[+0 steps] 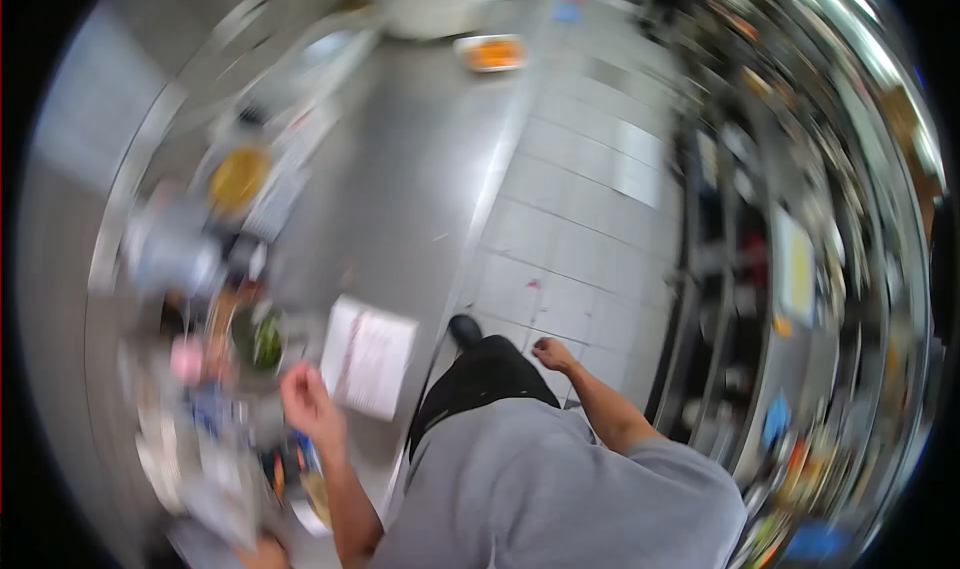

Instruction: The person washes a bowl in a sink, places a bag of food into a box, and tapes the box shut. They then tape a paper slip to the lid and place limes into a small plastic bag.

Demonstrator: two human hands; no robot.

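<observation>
Paper sheet (367, 355) lies on steel counter (400, 189) beside left hand (308, 399).

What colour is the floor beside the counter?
Pale grey tiles, seen in the head view, though blurred.

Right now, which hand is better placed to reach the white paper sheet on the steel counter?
Probably the left hand: it hovers over the counter, just beside the paper sheet. The right hand hangs over the tiled floor, away from the counter.
</observation>
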